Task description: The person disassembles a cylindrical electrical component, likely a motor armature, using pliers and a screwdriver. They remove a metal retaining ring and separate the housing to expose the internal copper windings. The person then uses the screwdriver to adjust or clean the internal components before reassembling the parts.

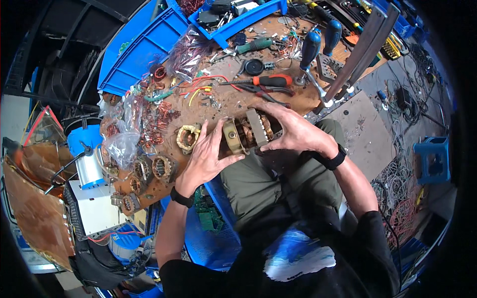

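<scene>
We clasp a motor (257,128) by the tabletop (300,94) edge
Left hand (206,151) and right hand (298,130) grip its ends; screwdriver (273,80) beyond, lap (253,186) below.

The left hand (204,156) faces the right hand (304,134), both curved.

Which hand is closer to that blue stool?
Right. The right hand is left of the blue stool; the left hand is farther left, across the held copper-wound part.

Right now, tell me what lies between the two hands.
In the head view, a motor with copper windings lies between the left hand and the right hand.
</scene>
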### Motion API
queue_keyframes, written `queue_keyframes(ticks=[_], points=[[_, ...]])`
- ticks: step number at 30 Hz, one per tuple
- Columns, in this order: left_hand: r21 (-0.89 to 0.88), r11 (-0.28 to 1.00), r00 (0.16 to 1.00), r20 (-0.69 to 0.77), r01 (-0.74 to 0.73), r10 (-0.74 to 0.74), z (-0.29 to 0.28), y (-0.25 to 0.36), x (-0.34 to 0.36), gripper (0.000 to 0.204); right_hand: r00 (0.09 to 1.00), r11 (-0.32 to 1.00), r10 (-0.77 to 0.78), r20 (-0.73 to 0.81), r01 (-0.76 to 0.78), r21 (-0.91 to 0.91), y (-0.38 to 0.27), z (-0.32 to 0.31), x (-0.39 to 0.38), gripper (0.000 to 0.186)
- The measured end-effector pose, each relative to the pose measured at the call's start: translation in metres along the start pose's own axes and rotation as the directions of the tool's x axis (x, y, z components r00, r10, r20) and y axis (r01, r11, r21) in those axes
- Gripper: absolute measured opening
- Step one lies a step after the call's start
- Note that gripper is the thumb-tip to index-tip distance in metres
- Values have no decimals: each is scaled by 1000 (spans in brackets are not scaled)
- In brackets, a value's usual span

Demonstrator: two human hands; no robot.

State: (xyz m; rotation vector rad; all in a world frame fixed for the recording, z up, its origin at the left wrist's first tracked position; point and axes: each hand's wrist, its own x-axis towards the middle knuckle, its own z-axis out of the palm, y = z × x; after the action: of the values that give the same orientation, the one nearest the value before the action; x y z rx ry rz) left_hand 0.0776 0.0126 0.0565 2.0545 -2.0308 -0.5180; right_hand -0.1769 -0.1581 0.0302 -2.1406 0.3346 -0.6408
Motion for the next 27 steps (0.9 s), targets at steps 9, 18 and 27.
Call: queue_keyframes(ticks=[9,18,27], points=[[-97,989,945,-297,115,-139,16,22,-6,108,974,942,-219,52,225,-249,-5,-24,40,102],[-244,957,882,-401,159,-249,15,44,-18,83,972,987,43,-229,-77,-141,-17,-1,7,65],[-341,940,851,-485,29,-202,39,36,-23,88,973,983,104,-206,-132,-129,-26,36,-19,94]])
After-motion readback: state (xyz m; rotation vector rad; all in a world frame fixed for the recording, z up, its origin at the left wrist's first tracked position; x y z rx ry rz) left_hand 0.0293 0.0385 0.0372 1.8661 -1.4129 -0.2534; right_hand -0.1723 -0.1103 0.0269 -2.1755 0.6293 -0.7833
